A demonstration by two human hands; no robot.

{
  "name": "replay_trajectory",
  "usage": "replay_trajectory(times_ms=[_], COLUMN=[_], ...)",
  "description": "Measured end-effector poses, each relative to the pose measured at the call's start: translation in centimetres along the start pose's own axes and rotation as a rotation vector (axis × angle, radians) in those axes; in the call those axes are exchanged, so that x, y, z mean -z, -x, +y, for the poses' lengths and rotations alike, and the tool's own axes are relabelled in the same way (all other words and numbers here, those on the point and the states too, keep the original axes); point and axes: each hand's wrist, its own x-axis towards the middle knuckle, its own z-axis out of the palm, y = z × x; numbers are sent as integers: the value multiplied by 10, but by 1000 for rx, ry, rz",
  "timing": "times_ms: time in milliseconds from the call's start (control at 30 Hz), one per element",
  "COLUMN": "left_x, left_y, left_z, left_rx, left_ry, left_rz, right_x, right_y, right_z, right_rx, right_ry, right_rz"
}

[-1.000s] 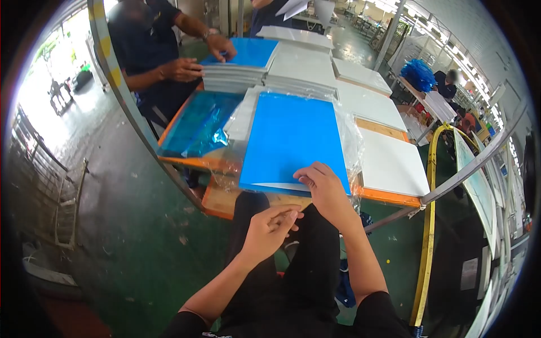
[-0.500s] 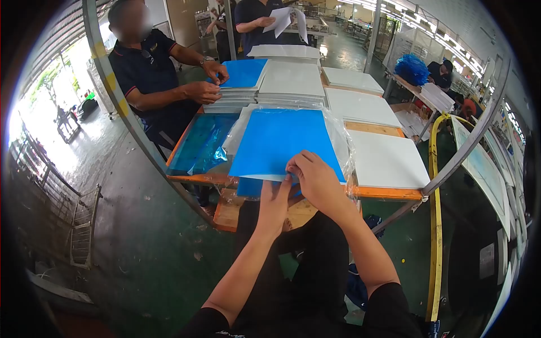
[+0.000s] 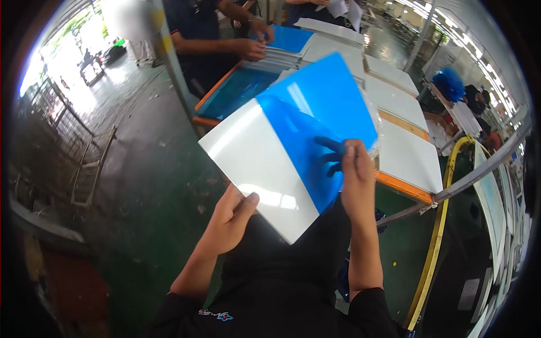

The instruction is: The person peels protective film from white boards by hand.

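A glossy white panel (image 3: 256, 163) is held up and tilted in front of me. Blue protective film (image 3: 327, 96) covers its far part, while the near left part lies bare. My left hand (image 3: 228, 219) grips the panel's near left edge, thumb on top. With my right hand (image 3: 359, 180) closed on the film's near right side, the film is pulled up and folded back. My right fingers show dark through the translucent blue sheet. How much film still sticks to the panel underneath cannot be made out.
Stacked white panels (image 3: 410, 160) stand on an orange-edged table. At its left lies a transparent blue sheet (image 3: 234, 98). A co-worker's hands (image 3: 256, 42) are at a blue-covered stack (image 3: 287, 38). Metal posts (image 3: 176, 67) and a yellow curved bar (image 3: 437, 236) flank the work area.
The panel has been lifted off the table towards me and turned. Its blue film is now peeled from the near corner, baring white. My left hand moved left, and the view shifted.
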Motion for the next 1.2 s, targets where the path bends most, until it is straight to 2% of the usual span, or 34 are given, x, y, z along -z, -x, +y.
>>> replay_trajectory(times_ms=[67,100,167,267,300,333,367,400,500,600,633,700,767,833,900,933,1033,1067,1200], left_x=[13,17,27,52,52,54,65,70,85,99,107,126,146,162,177,182,196,203,221], left_y=[14,19,30,35,32,30,27,25,13,0,-3,-9,-11,-6,1,5,25,34,68], left_z=[9,10,6,-4,-8,-13,-28,-38,-61,-74,-80,-88,-93,-98,-106,-107,-111,-115,-120], left_rx=[98,75,104,168,169,178,139,155,174,182,189,174,151,121,72,58,34,37,26], left_ry=[-13,66,118,235,392,550,591,591,617,593,561,567,569,610,654,665,691,693,684], left_rz=[3,20,69,65,74,85,11,28,18,94,144,163,165,224,322,343,441,485,598], right_x=[9,19,46,77,81,86,100,117,147,186,193,205,210,208,209,199,157,149,96], right_y=[9,16,38,76,84,94,110,123,139,144,139,122,95,51,15,-5,-59,-73,-121], right_z=[-8,-17,-16,-19,-26,-32,-30,-28,-24,-14,-11,-4,-4,-11,2,5,10,16,22], right_rx=[-121,-196,-207,-100,-31,-77,-96,-109,-211,-145,-169,-110,-136,-220,-241,-214,-366,-367,-310], right_ry=[-349,-407,-527,-385,-305,-296,-287,-279,-267,-204,-162,43,50,-148,-145,-91,-299,-130,-4], right_rz=[18,3,55,352,436,534,535,535,850,681,708,645,675,804,699,627,458,414,227])
